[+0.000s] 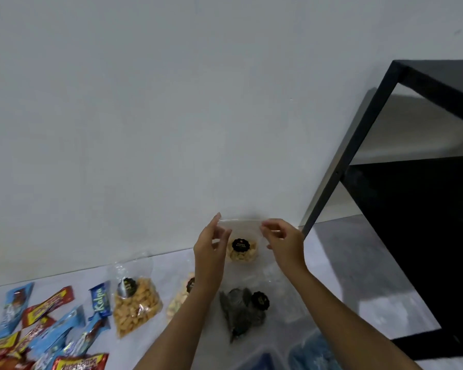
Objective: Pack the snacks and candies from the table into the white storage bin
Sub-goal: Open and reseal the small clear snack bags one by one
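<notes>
While both hands pinch the top edge of the clear snack bag (242, 248), left hand (210, 253) at its 9 o'clock corner and right hand (285, 243) at 3 o'clock, each grip clamped on the thin film, it hangs above the counter (171, 263). Slippery plastic could slide free, I judge, dropping it. Pale crackers and a black label show through it.

Pale table (332, 252) carries wrapped candy bars (48, 324), 3 clear snack bags (137, 305).

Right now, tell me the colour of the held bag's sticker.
Black sticker with small gold lettering, head view.
</notes>
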Demonstrator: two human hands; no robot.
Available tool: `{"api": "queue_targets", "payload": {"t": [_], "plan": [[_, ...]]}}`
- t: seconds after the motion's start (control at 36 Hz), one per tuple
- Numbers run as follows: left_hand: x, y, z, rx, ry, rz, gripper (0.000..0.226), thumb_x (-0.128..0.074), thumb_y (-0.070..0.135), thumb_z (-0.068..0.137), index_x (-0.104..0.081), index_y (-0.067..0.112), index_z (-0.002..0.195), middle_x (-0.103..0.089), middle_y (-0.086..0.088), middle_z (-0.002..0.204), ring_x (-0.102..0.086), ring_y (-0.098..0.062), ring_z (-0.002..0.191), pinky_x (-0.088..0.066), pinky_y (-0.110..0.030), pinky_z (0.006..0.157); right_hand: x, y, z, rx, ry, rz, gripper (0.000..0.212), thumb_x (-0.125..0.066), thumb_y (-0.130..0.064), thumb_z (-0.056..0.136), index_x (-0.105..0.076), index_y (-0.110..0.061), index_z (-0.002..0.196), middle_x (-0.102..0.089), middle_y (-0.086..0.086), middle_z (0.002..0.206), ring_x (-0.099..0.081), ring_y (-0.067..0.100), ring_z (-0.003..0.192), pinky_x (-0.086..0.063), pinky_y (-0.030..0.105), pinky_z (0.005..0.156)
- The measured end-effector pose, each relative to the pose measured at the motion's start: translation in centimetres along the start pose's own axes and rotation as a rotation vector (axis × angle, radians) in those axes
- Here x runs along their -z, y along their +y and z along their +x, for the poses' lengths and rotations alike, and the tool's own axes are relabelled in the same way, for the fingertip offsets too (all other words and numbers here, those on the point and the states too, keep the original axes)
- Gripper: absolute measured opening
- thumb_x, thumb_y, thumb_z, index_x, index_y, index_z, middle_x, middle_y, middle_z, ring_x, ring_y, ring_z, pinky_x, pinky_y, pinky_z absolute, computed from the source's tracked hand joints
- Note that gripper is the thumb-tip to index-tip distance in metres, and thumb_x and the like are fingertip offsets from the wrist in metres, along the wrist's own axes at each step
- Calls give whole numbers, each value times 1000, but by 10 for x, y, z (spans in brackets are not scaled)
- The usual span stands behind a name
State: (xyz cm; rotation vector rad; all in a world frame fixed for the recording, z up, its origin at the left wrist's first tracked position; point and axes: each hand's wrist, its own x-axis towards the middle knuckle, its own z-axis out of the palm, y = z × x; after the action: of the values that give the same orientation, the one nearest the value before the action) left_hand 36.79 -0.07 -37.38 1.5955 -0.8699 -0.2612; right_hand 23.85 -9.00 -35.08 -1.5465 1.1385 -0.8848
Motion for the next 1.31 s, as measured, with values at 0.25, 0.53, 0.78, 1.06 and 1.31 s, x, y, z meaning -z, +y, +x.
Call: {"api": "queue_targets", "payload": {"t": [0.25,0.53,0.78,1.06,1.31], "plan": [[-13,-22,0,80,25,40,36,-62,14,89,-55,22,123,-59,3,93,-58,-1,87,-47,-8,72,-13,24,18,-48,0,-36,8,-66,-14,85,-69,-21,88,-70,-6,86,-64,8,79,-58,40,71],[-12,-25,3,225,100,64,29,-63,27,87,-58,17,114,-61,5,99,-58,0,88,-52,-25,78,-21,22,22,-114,-52,27,19,-63,-8,85,-66,-22,97,-68,-6,94,-65,12,90,-57,43,82],[-9,-4,-24,187,202,150,32,-68,18,84,-56,7,111,-50,-1,104,-51,-19,99,-46,-34,85,29,22,-19,-220,-33,86,25,-60,-5,87,-62,-19,108,-65,-7,103,-62,12,101,-53,31,88],[-61,10,-24,222,-847,516,50,-46,37,95,-41,11,137,-46,-9,141,-44,-23,128,-33,-29,102,68,34,-62,-583,-321,-477,67,-68,-25,82,-34,-8,138,-45,11,137,-50,26,118,-38,23,78],[-53,23,-41,252,-732,319,22,-54,28,93,-64,13,105,-64,-1,87,-62,-20,84,-43,-16,65,72,34,-79,-382,-159,-366,19,-71,-11,74,-61,-18,88,-65,4,91,-62,19,80,-46,20,59]]}}
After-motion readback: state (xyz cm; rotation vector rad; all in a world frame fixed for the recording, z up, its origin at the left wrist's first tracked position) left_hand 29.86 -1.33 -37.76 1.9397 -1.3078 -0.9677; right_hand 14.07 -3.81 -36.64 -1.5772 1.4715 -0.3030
